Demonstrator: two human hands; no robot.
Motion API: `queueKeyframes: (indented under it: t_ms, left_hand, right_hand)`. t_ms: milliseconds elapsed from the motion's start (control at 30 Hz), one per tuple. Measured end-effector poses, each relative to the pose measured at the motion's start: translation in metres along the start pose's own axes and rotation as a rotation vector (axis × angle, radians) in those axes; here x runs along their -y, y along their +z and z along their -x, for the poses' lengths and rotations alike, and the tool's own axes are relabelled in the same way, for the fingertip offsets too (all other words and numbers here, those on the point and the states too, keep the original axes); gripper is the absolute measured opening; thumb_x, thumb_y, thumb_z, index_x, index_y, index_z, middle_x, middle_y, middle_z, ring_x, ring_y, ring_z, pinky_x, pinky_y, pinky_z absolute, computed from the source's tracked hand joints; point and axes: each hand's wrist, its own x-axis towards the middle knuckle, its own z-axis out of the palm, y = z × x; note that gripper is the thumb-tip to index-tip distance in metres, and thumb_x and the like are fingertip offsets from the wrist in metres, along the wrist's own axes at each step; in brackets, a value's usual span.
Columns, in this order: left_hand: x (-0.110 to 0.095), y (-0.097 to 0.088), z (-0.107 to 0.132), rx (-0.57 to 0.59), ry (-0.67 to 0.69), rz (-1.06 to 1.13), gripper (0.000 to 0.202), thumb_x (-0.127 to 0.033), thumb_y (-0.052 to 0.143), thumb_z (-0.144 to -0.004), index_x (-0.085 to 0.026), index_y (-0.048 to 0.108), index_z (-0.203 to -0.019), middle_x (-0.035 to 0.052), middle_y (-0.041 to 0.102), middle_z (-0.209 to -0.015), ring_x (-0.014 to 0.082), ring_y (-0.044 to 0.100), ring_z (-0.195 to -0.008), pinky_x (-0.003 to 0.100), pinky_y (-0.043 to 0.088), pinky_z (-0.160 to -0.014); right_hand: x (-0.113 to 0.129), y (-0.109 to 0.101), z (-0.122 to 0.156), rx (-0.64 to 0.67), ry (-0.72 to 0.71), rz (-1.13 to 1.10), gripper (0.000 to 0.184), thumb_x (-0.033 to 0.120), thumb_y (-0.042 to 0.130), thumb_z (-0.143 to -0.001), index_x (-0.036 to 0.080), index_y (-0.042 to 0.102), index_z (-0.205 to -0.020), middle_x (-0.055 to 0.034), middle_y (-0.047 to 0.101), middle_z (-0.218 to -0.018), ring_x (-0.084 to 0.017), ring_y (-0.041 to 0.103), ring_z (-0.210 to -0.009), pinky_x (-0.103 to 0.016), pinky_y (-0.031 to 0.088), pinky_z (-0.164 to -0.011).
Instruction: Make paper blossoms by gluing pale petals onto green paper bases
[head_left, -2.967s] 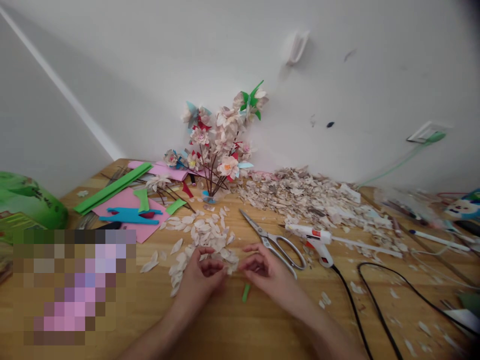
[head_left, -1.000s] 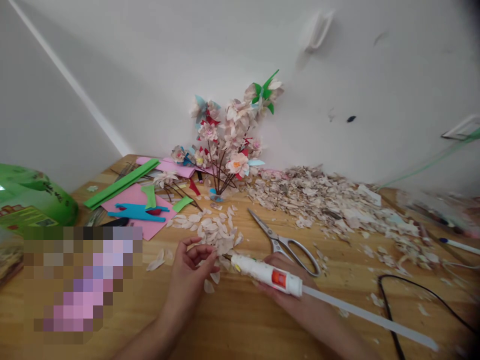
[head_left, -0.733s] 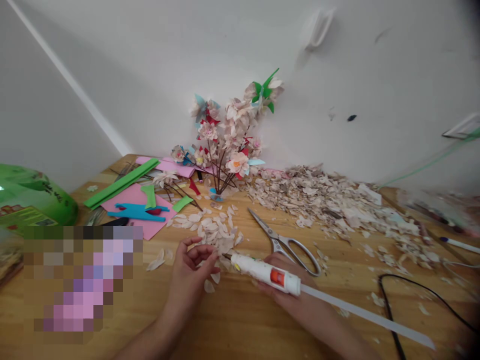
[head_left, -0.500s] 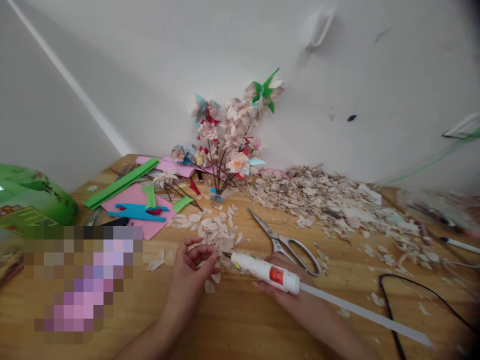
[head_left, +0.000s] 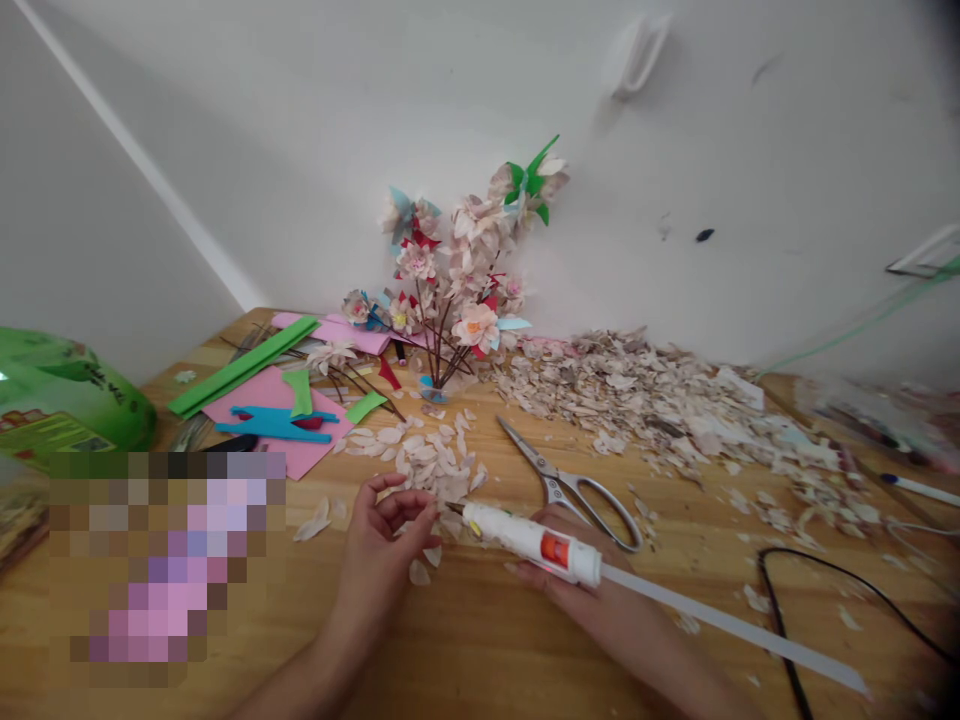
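My right hand (head_left: 570, 590) grips a white glue gun (head_left: 531, 540) with a red label, and a long glue stick (head_left: 735, 632) trails from its back to the right. Its nozzle points left at my left hand (head_left: 382, 550). The left hand's fingers are curled and pinch a small pale petal piece (head_left: 431, 520), with the nozzle tip right beside it. A loose heap of cream petals (head_left: 424, 455) lies just beyond both hands on the wooden table (head_left: 480, 650).
Steel scissors (head_left: 570, 485) lie just behind the right hand. A craft flower bouquet (head_left: 465, 270) stands at the wall, with a big scrap pile (head_left: 645, 395) to its right. Pink, green and blue foam sheets (head_left: 274, 410) lie left. A black cable (head_left: 780, 620) runs at the right.
Three seconds ago both hands fingered petals and the glue gun lay on the table. The right hand has since picked the gun up; over the last second it has barely shifted.
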Motion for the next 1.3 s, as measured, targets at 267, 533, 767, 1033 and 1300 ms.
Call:
queueKeyframes:
  t_ms: [267, 533, 767, 1033, 1300]
  left_hand:
    - [0.0001, -0.0001, 0.0004, 0.003, -0.022, -0.003, 0.051, -0.025, 0.075, -0.055, -0.021, 0.041, -0.094, -0.0039, 0.062, -0.068, 0.0147, 0.061, -0.066, 0.025, 0.053, -0.050]
    - [-0.0014, 0.0013, 0.0015, 0.002, -0.030, 0.010, 0.052, -0.024, 0.076, -0.054, -0.021, 0.041, -0.093, -0.0045, 0.061, -0.068, 0.0145, 0.062, -0.064, 0.025, 0.053, -0.049]
    - [0.0023, -0.0008, 0.0003, 0.016, -0.025, 0.012, 0.050, -0.024, 0.075, -0.057, -0.022, 0.041, -0.094, -0.0043, 0.061, -0.070, 0.0142, 0.061, -0.065, 0.024, 0.053, -0.049]
    - [0.0009, 0.0007, 0.0004, 0.012, -0.030, 0.010, 0.050, -0.024, 0.074, -0.057, -0.021, 0.041, -0.093, -0.0045, 0.061, -0.069, 0.0133, 0.061, -0.064, 0.024, 0.053, -0.049]
    - [-0.0035, 0.0014, 0.0022, -0.007, -0.054, -0.004, 0.052, -0.024, 0.075, -0.055, -0.021, 0.040, -0.094, -0.0033, 0.063, -0.070, 0.0131, 0.060, -0.063, 0.024, 0.053, -0.049]
  right_hand:
    - [-0.0015, 0.0001, 0.0016, -0.003, 0.005, 0.005, 0.018, 0.035, 0.054, -0.080, 0.021, 0.050, -0.069, 0.0001, 0.055, -0.072, -0.019, 0.055, -0.067, -0.029, 0.043, -0.061]
    - [-0.0004, -0.0010, 0.0003, 0.002, 0.017, 0.014, 0.017, 0.035, 0.053, -0.081, 0.022, 0.050, -0.070, -0.0003, 0.055, -0.074, -0.019, 0.056, -0.071, -0.030, 0.044, -0.064]
    - [-0.0020, 0.0006, 0.0010, -0.005, 0.014, 0.015, 0.018, 0.035, 0.052, -0.082, 0.022, 0.049, -0.070, 0.0003, 0.054, -0.074, -0.019, 0.055, -0.070, -0.030, 0.045, -0.064]
    - [-0.0004, -0.0008, 0.0016, -0.003, -0.001, 0.018, 0.016, 0.033, 0.054, -0.081, 0.022, 0.050, -0.070, -0.0002, 0.055, -0.074, -0.019, 0.055, -0.071, -0.030, 0.043, -0.062]
    - [0.0040, -0.0009, 0.0007, -0.009, 0.017, 0.008, 0.019, 0.033, 0.058, -0.078, 0.021, 0.050, -0.066, 0.0001, 0.054, -0.070, -0.018, 0.053, -0.066, -0.028, 0.042, -0.057]
